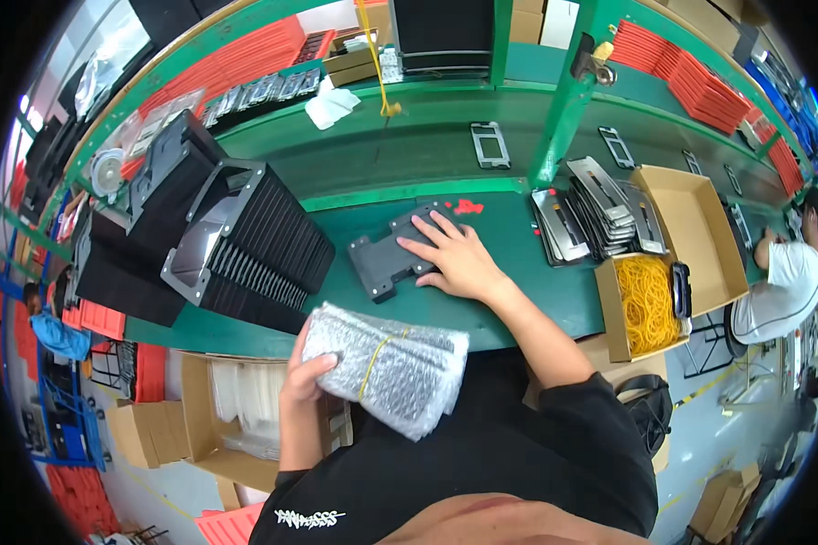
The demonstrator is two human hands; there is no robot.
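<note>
A green workbench [554, 295], conveyor-like belt [409, 150], stacked red trays [711, 94] and a co-worker in white [783, 289] showed a factory workshop.

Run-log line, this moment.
left hand: holds bubble-wrap bundle | right hand: spread on black part | right: yellow bands in cardboard box

From the person's head, the one fisheye view looks down and forward onto the worktop [563, 300], near enough that the left hand [305, 372] and right hand [459, 263] sit mid-frame. Its wide sweep takes in the wearer's black shirt [518, 445] below and the floor [698, 436] at both sides.
</note>
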